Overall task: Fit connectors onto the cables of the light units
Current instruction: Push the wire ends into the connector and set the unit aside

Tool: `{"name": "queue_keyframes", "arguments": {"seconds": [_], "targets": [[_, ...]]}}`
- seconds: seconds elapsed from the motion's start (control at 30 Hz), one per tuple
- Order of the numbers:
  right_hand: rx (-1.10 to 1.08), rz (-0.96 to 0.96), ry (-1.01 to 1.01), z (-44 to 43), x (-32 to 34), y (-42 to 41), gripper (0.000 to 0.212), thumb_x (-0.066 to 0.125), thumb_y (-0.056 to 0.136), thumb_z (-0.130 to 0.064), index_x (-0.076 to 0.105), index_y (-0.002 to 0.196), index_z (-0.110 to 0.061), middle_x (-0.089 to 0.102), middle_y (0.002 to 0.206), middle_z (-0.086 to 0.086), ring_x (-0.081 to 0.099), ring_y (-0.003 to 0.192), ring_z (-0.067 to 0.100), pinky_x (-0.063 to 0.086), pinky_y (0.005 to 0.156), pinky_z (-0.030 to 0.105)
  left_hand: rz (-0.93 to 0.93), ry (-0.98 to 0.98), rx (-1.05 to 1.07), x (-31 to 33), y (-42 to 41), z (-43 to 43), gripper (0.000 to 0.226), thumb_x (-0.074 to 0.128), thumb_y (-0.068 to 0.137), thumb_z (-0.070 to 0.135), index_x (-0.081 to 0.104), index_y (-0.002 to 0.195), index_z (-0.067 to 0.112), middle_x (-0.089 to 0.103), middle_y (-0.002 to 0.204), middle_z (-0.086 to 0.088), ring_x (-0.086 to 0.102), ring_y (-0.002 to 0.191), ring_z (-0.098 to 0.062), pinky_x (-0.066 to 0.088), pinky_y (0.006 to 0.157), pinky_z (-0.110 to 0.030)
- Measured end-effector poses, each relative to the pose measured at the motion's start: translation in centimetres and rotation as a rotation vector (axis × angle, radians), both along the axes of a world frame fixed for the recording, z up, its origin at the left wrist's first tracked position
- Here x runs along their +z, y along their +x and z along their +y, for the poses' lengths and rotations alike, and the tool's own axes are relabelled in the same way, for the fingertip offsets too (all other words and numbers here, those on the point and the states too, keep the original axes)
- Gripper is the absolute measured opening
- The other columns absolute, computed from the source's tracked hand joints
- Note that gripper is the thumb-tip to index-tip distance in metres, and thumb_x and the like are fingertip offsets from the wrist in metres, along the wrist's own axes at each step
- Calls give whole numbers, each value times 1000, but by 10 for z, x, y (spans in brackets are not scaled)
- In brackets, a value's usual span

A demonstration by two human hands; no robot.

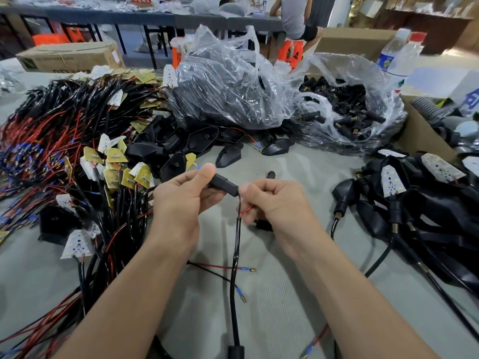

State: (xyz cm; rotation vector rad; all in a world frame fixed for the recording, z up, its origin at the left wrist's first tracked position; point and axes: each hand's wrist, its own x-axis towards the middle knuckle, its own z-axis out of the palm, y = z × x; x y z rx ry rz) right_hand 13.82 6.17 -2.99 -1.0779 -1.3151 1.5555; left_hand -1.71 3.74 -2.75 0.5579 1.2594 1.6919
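Observation:
My left hand [185, 196] pinches a short black connector [225, 186] between thumb and fingers, held above the grey table. My right hand [274, 200] grips the thin black and red wires right where they enter the connector's right end. The black sheathed cable [235, 257] hangs down from there toward the bottom edge. Two loose wire ends with blue sleeves and brass tips [245, 269] lie on the table below my hands. A small black part [270, 174] rests on the table just beyond my right hand.
A heap of wired LED boards [77, 141] fills the left side. Black housings [181, 143] lie in the middle. Two clear plastic bags hold black parts, the right one connectors [347, 110]. Assembled units [414, 203] pile up at the right, beside a cardboard box [420, 136] and water bottles [396, 55].

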Motion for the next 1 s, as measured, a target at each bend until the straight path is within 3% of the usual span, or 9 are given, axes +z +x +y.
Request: {"name": "queue_keyframes", "arguments": {"seconds": [0.07,0.2,0.37,0.47,0.53,0.63,0.77,0.87,1.0], "targets": [[71,117,-162,2,4,3,35,59,100,-36,73,84,-9,73,74,15,62,49,15,54,58,24,-39,10,-5,2,-1,0,13,73,91,18,71,85,6,74,69,-4,70,57,-10,56,56,-17],[183,224,-243,2,7,9,29,53,103,-17,74,88,-4,75,83,20,65,54,18,57,59,26,-63,12,-5,4,-3,0,13,72,91,19,70,85,8,73,66,-2,68,55,-8,55,54,-16],[249,104,-191,-2,4,5,23,54,104,-21,70,99,-5,75,78,12,58,47,12,51,55,21,-48,10,-10,2,-3,0,10,71,94,20,69,88,12,75,74,-5,68,57,-9,56,56,-19],[217,-10,-99,-3,1,0,22,63,99,-24,71,80,-16,68,63,6,45,39,7,36,47,18,-29,15,-41,1,-2,0,12,64,99,18,69,90,12,79,85,-9,75,70,-16,59,61,-24],[151,-30,-57,-3,-1,-3,24,70,94,-20,67,71,-17,59,56,7,40,36,7,29,39,15,19,15,-58,2,-4,-1,22,63,100,17,75,81,16,79,89,-10,76,78,-17,60,64,-25],[117,-61,-20,-2,-3,-4,16,75,90,-16,67,77,-12,55,51,6,43,39,9,27,37,17,83,29,-62,4,-10,-2,29,70,95,14,80,68,21,80,90,-4,75,79,-10,59,69,-20],[159,-97,36,-4,-2,-4,25,70,95,-27,72,87,-3,66,61,7,42,49,20,32,43,21,131,27,-112,6,-14,-1,10,78,82,25,82,75,20,79,91,1,72,80,-5,56,71,-16],[192,-217,141,-8,-2,-6,25,67,96,-32,76,88,-10,75,71,4,39,60,23,33,51,30,201,36,-220,6,-12,-4,20,78,70,37,82,76,19,77,84,-2,69,78,-8,56,70,-17],[290,-237,82,-10,0,-7,30,62,98,-32,74,81,-10,76,73,10,38,61,26,32,50,30,169,46,-144,9,-10,-6,12,76,78,29,81,69,23,78,82,1,69,71,-6,55,64,-16]]}}
